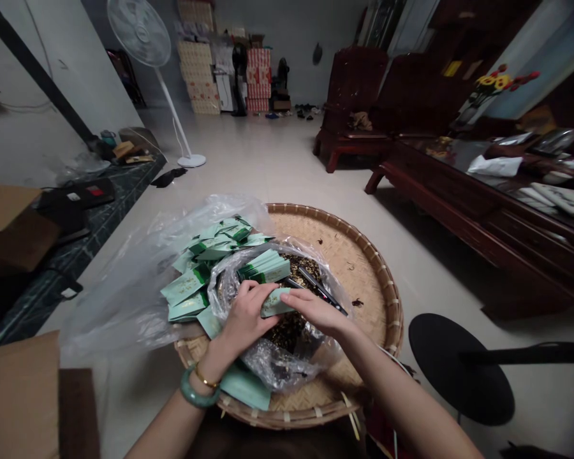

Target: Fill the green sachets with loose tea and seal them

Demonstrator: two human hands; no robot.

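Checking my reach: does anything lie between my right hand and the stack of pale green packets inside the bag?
Yes, two things do. The pale green packet held with your left hand sits right at the fingers of your right hand, below the stack of pale green packets. A black-handled tool also lies just above that hand, in the clear plastic bag.

Right now the bare stretch of the woven bamboo tray (349, 268) is staying open beyond the right hand (316, 312), leaving a free path toward the rim. Over on the other side, the left hand (242, 315) is getting hemmed in, with the plastic bag (277, 373) bulging below it and green sachets (210, 255) piling up beyond it. Off the tray, a black stool (459, 370) is standing to the right, and a cardboard box (19, 395) is blocking the near left.
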